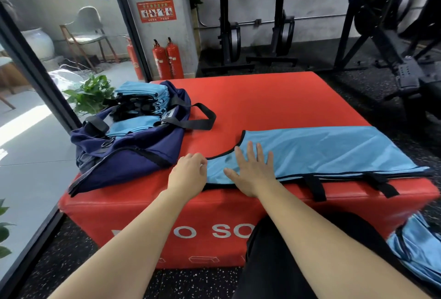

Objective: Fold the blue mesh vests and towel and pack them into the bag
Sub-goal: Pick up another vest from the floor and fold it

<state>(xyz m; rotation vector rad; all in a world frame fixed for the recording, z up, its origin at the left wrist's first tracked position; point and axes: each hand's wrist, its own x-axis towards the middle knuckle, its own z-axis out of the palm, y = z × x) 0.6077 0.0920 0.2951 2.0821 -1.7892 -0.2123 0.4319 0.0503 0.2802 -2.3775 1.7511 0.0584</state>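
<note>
At front edge of red box (274, 98): right hand (253, 169), fingers straight and spread, flat on blue mesh vest (322, 150); left hand (188, 172), fingers curled, pinching vest's left end. Navy bag (133, 155), open, folded vests (143, 93) inside, at box's left.

On the box (274, 100), a vest (334, 153) lies under the right hand (253, 172) and runs right of its fingers (250, 153). The bag (133, 155), holding folded vests (143, 93), sits left of and behind the left hand (188, 174).
</note>
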